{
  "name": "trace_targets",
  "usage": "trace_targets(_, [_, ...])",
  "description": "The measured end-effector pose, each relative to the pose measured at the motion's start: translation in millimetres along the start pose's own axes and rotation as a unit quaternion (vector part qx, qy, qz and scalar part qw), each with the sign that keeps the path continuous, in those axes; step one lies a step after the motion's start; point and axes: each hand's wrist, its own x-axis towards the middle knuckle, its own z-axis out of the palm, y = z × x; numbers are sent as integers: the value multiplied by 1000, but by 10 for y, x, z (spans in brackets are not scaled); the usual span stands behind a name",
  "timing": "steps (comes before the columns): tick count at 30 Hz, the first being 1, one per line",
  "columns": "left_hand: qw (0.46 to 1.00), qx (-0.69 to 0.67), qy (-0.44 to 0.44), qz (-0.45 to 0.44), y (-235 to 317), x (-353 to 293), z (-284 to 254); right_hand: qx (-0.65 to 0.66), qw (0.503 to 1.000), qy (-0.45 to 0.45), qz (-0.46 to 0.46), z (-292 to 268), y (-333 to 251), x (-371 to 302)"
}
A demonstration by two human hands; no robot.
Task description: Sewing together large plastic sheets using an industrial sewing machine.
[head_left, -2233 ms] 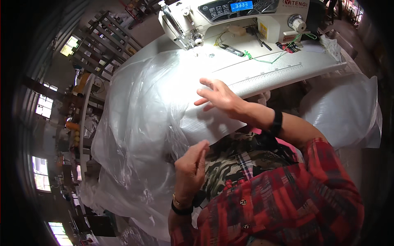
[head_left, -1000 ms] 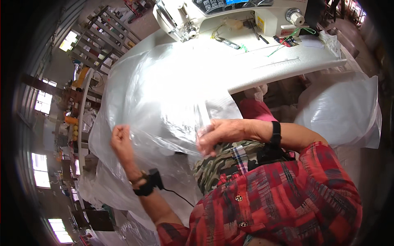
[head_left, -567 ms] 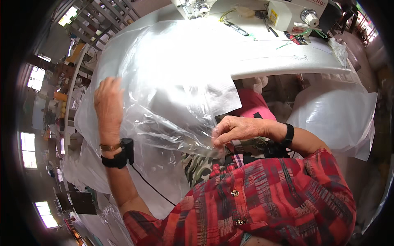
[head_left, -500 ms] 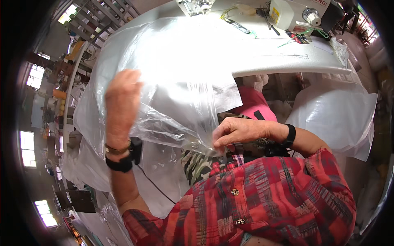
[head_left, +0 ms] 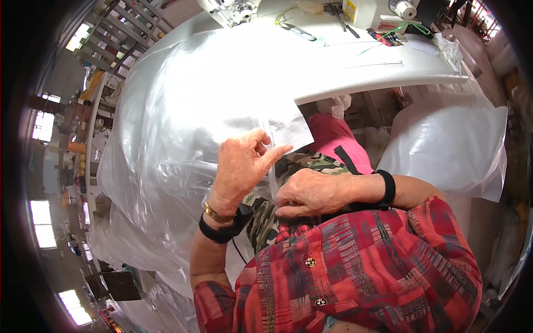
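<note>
A large clear plastic sheet (head_left: 161, 183) spreads over the white table and hangs down its near left side. My left hand (head_left: 241, 166) is over the sheet's right edge, thumb stretched out apart from the curled fingers. I see nothing held between them. Just right of it, my right hand (head_left: 313, 191) is closed low in front of my shirt. A narrow strip of the sheet's edge runs down to its fingertips, which are partly hidden. A white flat piece (head_left: 291, 125) sticks out beyond the sheet's edge, just above my left hand's fingers.
A sewing machine (head_left: 377, 14) stands at the back right of the table (head_left: 333, 77). Near it lie a small cutter (head_left: 298, 31), dark scissors-like tools (head_left: 344, 22) and green thread. A translucent plastic bundle (head_left: 444, 144) sits at right. Pink cloth (head_left: 338, 139) is below the table edge.
My left hand has swung right and down from the sheet's left part to its right edge, near my right hand. The sheet's raised fold has flattened. The view has shifted slightly.
</note>
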Motion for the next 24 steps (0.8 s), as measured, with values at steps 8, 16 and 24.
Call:
trace_targets(8, [949,-278,88,-118,-209,-126,328,-27,993,87,-76,-73,75,-132])
trace_targets(16, [905,-370,102,-184,-208,-181,313,100,972,182,112,-243,173,-254])
trace_targets(24, [928,-321,122,-145,-146,-181,329,10,946,312,85,-155,210,-140])
